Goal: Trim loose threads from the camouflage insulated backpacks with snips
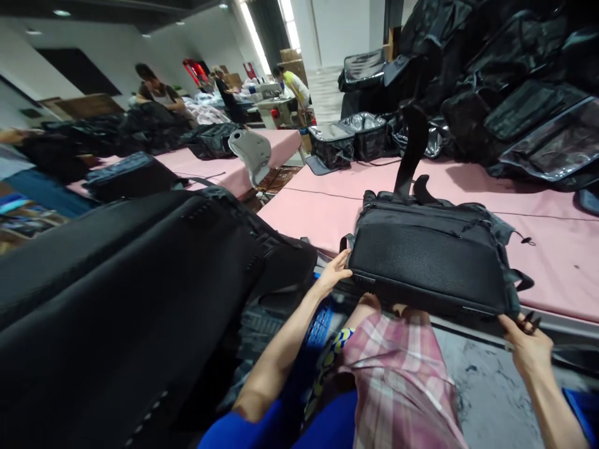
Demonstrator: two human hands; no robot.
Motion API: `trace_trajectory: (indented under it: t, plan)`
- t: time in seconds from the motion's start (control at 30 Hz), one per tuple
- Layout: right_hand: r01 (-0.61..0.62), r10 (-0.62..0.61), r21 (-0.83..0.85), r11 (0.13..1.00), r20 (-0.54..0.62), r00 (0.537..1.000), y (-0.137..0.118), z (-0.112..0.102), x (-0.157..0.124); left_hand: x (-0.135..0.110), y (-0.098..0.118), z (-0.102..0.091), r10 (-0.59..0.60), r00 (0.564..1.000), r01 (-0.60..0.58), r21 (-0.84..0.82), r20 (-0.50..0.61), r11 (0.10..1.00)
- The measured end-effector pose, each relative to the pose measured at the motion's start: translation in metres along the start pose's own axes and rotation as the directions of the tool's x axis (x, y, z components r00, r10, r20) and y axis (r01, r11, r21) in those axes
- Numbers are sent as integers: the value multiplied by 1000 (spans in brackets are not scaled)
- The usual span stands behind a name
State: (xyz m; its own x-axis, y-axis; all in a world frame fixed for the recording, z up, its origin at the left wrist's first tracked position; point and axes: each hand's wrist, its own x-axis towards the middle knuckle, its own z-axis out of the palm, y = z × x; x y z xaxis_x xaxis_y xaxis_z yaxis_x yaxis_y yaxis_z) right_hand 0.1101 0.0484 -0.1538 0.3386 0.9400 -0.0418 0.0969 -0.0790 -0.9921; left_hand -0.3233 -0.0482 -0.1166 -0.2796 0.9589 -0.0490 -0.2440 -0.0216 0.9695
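A black bag [430,255] with a mesh panel and a zipper lies at the near edge of the pink table, tilted towards me. My left hand [333,274] grips its left side, with the thumb on the lower corner. At the lower right corner, my right hand [528,343] pinches the bag between thumb and finger. The same hand also holds a small dark tool [530,323] with two pointed tips, which looks like thread snips. A wide black strap [412,149] stands up behind the bag.
Large black bags [140,280] are piled close on my left. More black bags with silvery linings [552,143] are heaped at the back right of the pink table [318,206]. A grey chair [250,153] stands beyond. Several people work farther back.
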Motion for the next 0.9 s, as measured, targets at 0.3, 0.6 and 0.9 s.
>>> trace_trajectory:
  t: [0.3,0.6,0.9]
  plan:
    - [256,-272,-163,953,-84,959,-88,-11,11,31,14,24,-72,925,141,162,-372,977]
    - [249,-323,-423,871,-112,940,-91,-10,27,26,14,42,-39,866,113,120,-498,986]
    - [1,-52,170,985,299,953,-126,-68,53,35,32,52,-82,863,34,-104,-499,994]
